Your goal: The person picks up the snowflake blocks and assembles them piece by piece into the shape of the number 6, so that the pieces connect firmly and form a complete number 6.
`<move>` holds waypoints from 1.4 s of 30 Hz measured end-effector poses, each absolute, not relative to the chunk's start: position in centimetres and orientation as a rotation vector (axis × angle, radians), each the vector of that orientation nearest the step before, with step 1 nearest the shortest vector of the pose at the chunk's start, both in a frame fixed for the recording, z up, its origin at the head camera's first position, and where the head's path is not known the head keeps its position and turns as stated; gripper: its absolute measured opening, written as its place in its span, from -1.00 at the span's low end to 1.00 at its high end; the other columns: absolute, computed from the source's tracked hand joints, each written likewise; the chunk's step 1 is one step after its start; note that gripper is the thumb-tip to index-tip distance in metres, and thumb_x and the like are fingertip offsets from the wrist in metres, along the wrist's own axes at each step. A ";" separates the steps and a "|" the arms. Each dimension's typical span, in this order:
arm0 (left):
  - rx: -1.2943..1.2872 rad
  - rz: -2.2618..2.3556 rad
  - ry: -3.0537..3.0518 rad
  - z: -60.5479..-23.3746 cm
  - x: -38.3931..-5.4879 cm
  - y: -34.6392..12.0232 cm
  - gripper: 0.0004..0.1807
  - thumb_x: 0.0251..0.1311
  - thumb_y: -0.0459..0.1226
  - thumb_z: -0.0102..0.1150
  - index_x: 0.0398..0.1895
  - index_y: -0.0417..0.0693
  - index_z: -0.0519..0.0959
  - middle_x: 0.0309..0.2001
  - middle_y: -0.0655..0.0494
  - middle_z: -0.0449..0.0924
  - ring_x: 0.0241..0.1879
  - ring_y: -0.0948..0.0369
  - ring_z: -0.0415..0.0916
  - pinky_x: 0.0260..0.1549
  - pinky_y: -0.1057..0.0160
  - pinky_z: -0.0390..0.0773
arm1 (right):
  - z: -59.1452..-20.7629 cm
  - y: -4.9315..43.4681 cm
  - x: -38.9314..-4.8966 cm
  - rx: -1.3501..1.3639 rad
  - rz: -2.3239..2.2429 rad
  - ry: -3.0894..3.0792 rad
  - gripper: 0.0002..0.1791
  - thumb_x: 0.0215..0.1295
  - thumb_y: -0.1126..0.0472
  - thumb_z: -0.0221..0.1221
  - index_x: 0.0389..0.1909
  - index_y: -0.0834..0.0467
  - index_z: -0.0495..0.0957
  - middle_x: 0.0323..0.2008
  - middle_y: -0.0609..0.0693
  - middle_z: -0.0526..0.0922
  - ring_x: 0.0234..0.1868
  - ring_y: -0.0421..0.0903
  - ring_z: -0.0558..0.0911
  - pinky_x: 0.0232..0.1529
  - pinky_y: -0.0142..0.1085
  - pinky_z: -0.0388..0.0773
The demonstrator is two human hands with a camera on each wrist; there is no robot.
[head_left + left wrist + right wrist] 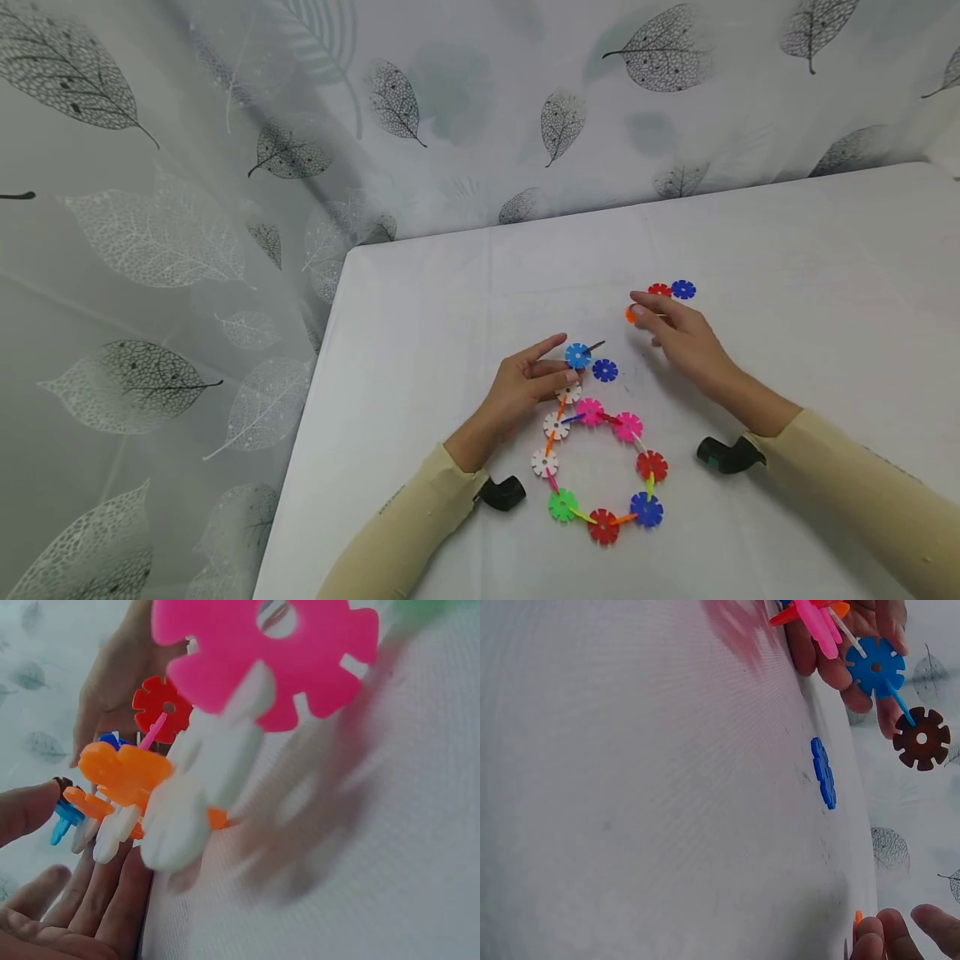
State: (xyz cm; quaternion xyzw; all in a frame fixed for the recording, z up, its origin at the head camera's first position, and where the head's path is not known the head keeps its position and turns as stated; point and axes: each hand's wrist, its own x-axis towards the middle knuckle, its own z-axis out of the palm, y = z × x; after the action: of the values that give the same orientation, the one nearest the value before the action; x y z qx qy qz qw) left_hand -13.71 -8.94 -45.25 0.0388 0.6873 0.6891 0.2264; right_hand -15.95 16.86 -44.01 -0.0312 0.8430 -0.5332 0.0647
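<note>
Toothed plastic discs linked edge to edge form a ring on the white table, with pink [590, 412], red [652, 467], green [562, 505] and white [545, 462] discs among them. From its upper left a branch runs up to a light blue disc [577, 356], which has a brown disc [922, 739] slotted onto it. My left hand [528, 379] holds this branch by the light blue disc and the white disc below. Farther back on the right, my right hand [678, 337] pinches an orange disc [631, 315] between thumb and fingers.
A loose blue disc [605, 370] lies just right of the light blue one. Behind my right hand sit a red disc [660, 289] and another blue disc [683, 289]. Black wrist devices [729, 455] hang at both sleeves. A leaf-patterned curtain [450, 108] borders the table.
</note>
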 end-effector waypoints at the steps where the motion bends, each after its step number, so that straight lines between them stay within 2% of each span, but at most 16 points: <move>1: 0.101 1.891 1.901 -45.2 -13.7 -8.9 -0.33 0.28 -0.32 0.36 0.46 0.09 0.43 0.00 0.03 0.72 -0.05 0.19 0.68 -0.14 0.20 0.67 | -44.1 16.9 -16.0 -0.104 -1.595 2.555 -0.34 0.58 -0.10 -0.01 0.50 0.20 0.27 0.30 0.28 0.46 0.20 0.21 0.49 -0.16 -0.51 0.51; 4: 0.084 1.861 1.923 -44.9 -13.7 -8.9 -0.36 0.29 -0.29 0.35 0.44 0.07 0.45 0.01 0.04 0.70 -0.07 0.21 0.66 -0.16 0.25 0.65 | -44.5 17.0 -16.1 -0.141 -1.536 2.602 -0.35 0.54 -0.09 0.06 0.47 0.21 0.33 0.29 0.25 0.49 0.23 0.22 0.49 -0.01 -0.34 0.55; 6: 0.080 1.841 1.934 -44.9 -13.8 -8.9 -0.42 0.30 -0.27 0.33 0.40 0.03 0.49 0.01 0.05 0.69 -0.06 0.22 0.66 -0.16 0.27 0.63 | -44.7 17.2 -16.2 -0.182 -1.482 2.640 -0.38 0.51 -0.07 0.13 0.42 0.21 0.40 0.22 0.22 0.56 0.17 0.19 0.53 0.00 -0.37 0.54; 8: 0.085 1.830 1.950 -44.7 -13.7 -8.9 -0.49 0.32 -0.26 0.31 0.34 -0.03 0.55 0.00 0.05 0.71 -0.06 0.22 0.67 -0.16 0.27 0.61 | -45.0 17.3 -16.4 -0.238 -1.425 2.670 -0.43 0.46 -0.03 0.20 0.35 0.20 0.48 0.15 0.19 0.62 0.09 0.14 0.58 -0.01 -0.36 0.54; 11: 0.106 1.819 1.978 -44.7 -13.7 -8.8 -0.56 0.33 -0.25 0.30 0.26 -0.10 0.61 -0.03 0.06 0.73 -0.08 0.22 0.66 -0.13 0.24 0.63 | -45.2 17.5 -16.5 -0.336 -1.339 2.696 -0.51 0.39 0.06 0.30 0.25 0.18 0.58 0.01 0.13 0.69 -0.04 0.06 0.62 -0.17 -0.47 0.54; 16: 0.131 1.815 2.017 -44.5 -13.8 -8.6 -0.64 0.34 -0.20 0.29 0.14 -0.14 0.68 -0.11 0.03 0.75 -0.10 0.25 0.62 -0.15 0.22 0.63 | -45.4 17.2 -16.5 -0.498 -1.173 2.701 -0.53 0.27 0.12 0.41 0.18 0.12 0.65 -0.06 0.01 0.71 -0.04 -0.01 0.61 -0.08 -0.22 0.58; 22: 0.125 1.807 2.041 -44.1 -13.9 -8.6 -0.60 0.43 -0.05 0.18 0.01 -0.18 0.73 -0.20 -0.08 0.75 -0.13 0.22 0.61 -0.22 0.26 0.60 | -45.3 16.9 -16.6 -0.609 -1.065 2.674 -0.52 0.11 0.10 0.52 0.08 0.09 0.72 -0.06 -0.05 0.72 -0.03 -0.03 0.59 -0.10 -0.15 0.57; 25: 0.091 1.781 2.069 -43.9 -14.0 -8.6 -0.56 0.43 0.02 0.16 0.00 -0.15 0.75 -0.22 -0.07 0.75 -0.15 0.21 0.60 -0.25 0.30 0.57 | -45.2 16.8 -16.7 -0.633 -1.038 2.668 -0.54 0.07 0.09 0.54 0.02 0.08 0.74 -0.12 -0.10 0.72 -0.06 -0.05 0.60 -0.13 -0.18 0.56; 30: 0.087 1.766 2.080 -43.6 -14.0 -8.5 -0.56 0.44 0.01 0.16 -0.01 -0.17 0.74 -0.20 -0.11 0.73 -0.17 0.21 0.57 -0.26 0.31 0.53 | -45.1 16.7 -16.7 -0.635 -1.019 2.656 -0.62 0.07 0.12 0.54 -0.05 0.05 0.77 -0.20 -0.14 0.70 -0.10 -0.06 0.61 -0.16 -0.19 0.56; 34: 0.105 1.775 2.077 -43.6 -14.0 -8.3 -0.57 0.42 -0.01 0.19 -0.01 -0.21 0.73 -0.24 -0.05 0.70 -0.20 0.25 0.50 -0.27 0.32 0.48 | -44.8 16.5 -16.4 -0.642 -1.051 2.599 -0.63 0.07 0.18 0.53 -0.06 0.08 0.75 -0.17 -0.09 0.70 -0.06 -0.01 0.61 -0.09 -0.10 0.60; 37: 0.106 1.789 2.076 -43.6 -14.1 -8.1 -0.58 0.39 -0.03 0.24 -0.01 -0.22 0.73 -0.28 0.02 0.68 -0.23 0.28 0.45 -0.27 0.33 0.44 | -44.7 16.3 -16.2 -0.643 -1.077 2.556 -0.63 0.07 0.20 0.53 -0.07 0.09 0.72 -0.15 -0.11 0.69 -0.06 -0.02 0.60 -0.05 -0.11 0.60; 42: 0.119 1.834 2.072 -43.5 -14.1 -7.9 -0.58 0.39 -0.06 0.25 -0.04 -0.28 0.71 -0.34 0.05 0.66 -0.26 0.26 0.45 -0.25 0.32 0.41 | -44.6 16.2 -16.0 -0.635 -1.126 2.512 -0.72 0.11 0.22 0.50 -0.16 0.06 0.68 -0.28 -0.14 0.65 -0.26 -0.08 0.55 -0.25 -0.28 0.55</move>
State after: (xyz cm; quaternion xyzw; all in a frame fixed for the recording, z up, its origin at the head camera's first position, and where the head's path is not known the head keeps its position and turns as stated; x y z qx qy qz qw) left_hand -14.07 -7.92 -43.51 0.0422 0.7353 0.6507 0.1848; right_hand -16.01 16.17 -44.65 -0.2220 0.8781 -0.3936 0.1573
